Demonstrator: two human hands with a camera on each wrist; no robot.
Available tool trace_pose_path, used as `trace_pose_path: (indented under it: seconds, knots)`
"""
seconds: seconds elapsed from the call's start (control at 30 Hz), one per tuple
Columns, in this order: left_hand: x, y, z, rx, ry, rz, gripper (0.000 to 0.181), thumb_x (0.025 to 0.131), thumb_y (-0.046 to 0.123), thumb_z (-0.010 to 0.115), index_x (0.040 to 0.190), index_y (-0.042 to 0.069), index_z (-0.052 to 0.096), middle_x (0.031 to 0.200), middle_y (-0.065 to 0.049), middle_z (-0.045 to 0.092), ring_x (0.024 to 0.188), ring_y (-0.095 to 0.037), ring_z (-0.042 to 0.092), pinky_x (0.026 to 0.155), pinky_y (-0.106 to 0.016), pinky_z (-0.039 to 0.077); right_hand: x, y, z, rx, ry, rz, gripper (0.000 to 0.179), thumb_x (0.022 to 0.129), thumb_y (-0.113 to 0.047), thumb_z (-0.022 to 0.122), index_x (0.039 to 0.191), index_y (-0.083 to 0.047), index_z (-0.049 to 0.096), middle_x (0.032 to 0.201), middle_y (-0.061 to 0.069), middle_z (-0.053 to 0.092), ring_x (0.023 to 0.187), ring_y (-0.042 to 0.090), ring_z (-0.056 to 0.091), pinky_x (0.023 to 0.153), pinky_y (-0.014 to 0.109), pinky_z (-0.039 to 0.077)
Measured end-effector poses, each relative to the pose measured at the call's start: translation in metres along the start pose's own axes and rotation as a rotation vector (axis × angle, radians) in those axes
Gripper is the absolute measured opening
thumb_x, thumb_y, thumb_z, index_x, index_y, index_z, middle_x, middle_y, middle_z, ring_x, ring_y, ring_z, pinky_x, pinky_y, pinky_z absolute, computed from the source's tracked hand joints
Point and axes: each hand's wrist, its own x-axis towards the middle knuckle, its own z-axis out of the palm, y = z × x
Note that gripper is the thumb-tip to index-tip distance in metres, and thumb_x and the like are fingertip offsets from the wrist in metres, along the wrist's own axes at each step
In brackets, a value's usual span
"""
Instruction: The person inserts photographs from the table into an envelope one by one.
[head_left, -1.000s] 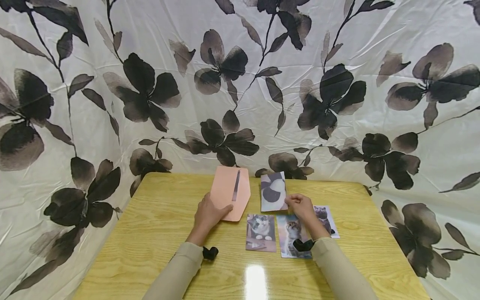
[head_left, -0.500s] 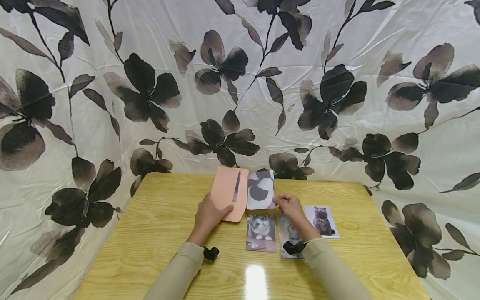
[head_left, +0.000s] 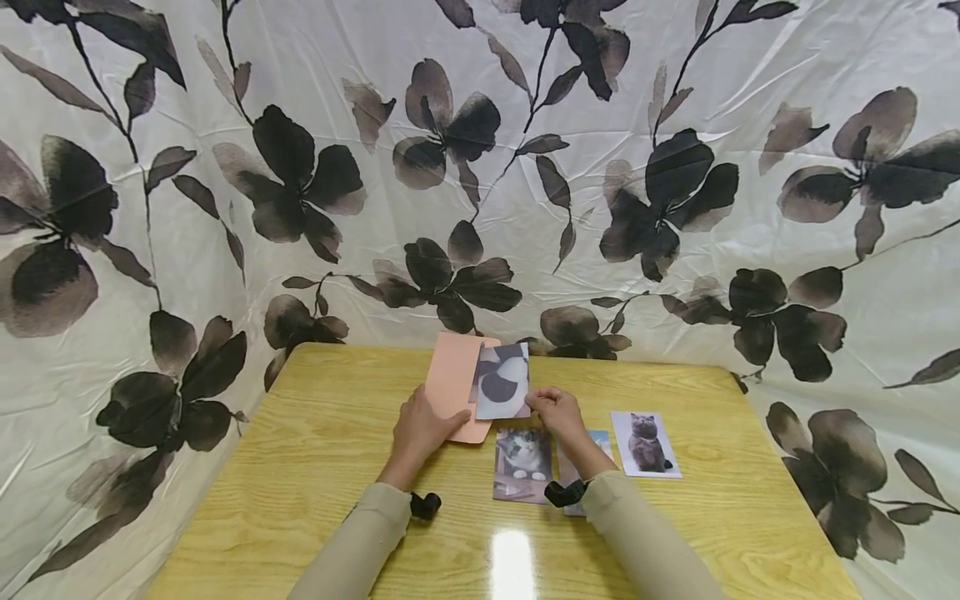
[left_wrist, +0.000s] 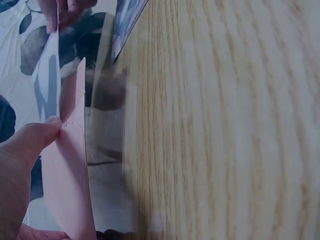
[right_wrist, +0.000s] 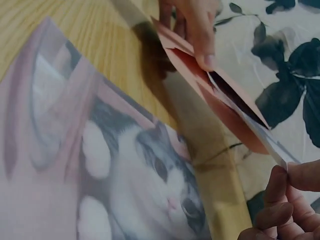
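My left hand holds a pink envelope raised above the far part of the table, thumb on its front. The right wrist view shows the envelope's mouth gaping, with a dark strip along it. Between the thumb and fingers of my right hand is a pinched photo card printed in grey and white. Seen from the left wrist, the card stands edge-on at the mouth, its near end by my left thumb; how far in it reaches I cannot tell.
Three cat photo cards lie on the wooden table: a grey-and-white cat card, a kitten card partly under my right forearm, and a grey cat card. A floral cloth hangs behind the table.
My right hand has carried the pinched photo card leftward, from beside the envelope to over its mouth side. My left hand and the envelope have hardly moved.
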Motion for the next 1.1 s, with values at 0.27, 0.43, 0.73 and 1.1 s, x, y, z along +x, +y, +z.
trace_pose_path:
  seconds: [0.27, 0.43, 0.73, 1.1]
  knots:
    - [-0.001, 0.003, -0.001, 0.006, 0.007, -0.001, 0.109, 0.08, 0.058, 0.089, 0.155, -0.005, 0.043, 0.143, -0.026, 0.06, 0.128, -0.045, 0.057, 0.102, -0.061, 0.051, -0.001, -0.002, 0.017, -0.032, 0.016, -0.022, 0.021, 0.101, -0.018, 0.075, 0.11, 0.001, 0.076, 0.09, 0.009, 0.074, 0.082, 0.026, 0.064, 0.068, 0.034, 0.049]
    - [-0.002, 0.005, -0.001, 0.0, 0.013, 0.0, 0.107, 0.08, 0.056, 0.09, 0.155, -0.006, 0.044, 0.142, -0.027, 0.06, 0.128, -0.045, 0.058, 0.101, -0.06, 0.051, 0.001, -0.001, 0.027, -0.035, 0.013, -0.062, 0.016, 0.101, -0.014, 0.076, 0.107, 0.002, 0.076, 0.092, 0.015, 0.077, 0.078, 0.021, 0.066, 0.063, 0.029, 0.046]
    - [-0.002, 0.006, 0.001, 0.01, 0.013, -0.013, 0.107, 0.08, 0.057, 0.09, 0.155, -0.005, 0.044, 0.142, -0.027, 0.061, 0.128, -0.045, 0.059, 0.101, -0.06, 0.052, 0.006, -0.005, 0.044, -0.05, 0.026, -0.104, 0.015, 0.098, -0.012, 0.079, 0.106, 0.001, 0.074, 0.081, 0.008, 0.075, 0.074, 0.035, 0.069, 0.053, 0.026, 0.042]
    - [-0.004, 0.007, 0.003, 0.016, 0.014, -0.016, 0.105, 0.081, 0.058, 0.089, 0.152, -0.005, 0.046, 0.139, -0.027, 0.062, 0.126, -0.045, 0.06, 0.099, -0.06, 0.053, 0.014, -0.006, 0.058, -0.076, 0.057, -0.058, 0.014, 0.097, -0.015, 0.081, 0.103, -0.003, 0.075, 0.077, 0.006, 0.069, 0.059, 0.014, 0.055, 0.052, 0.027, 0.043]
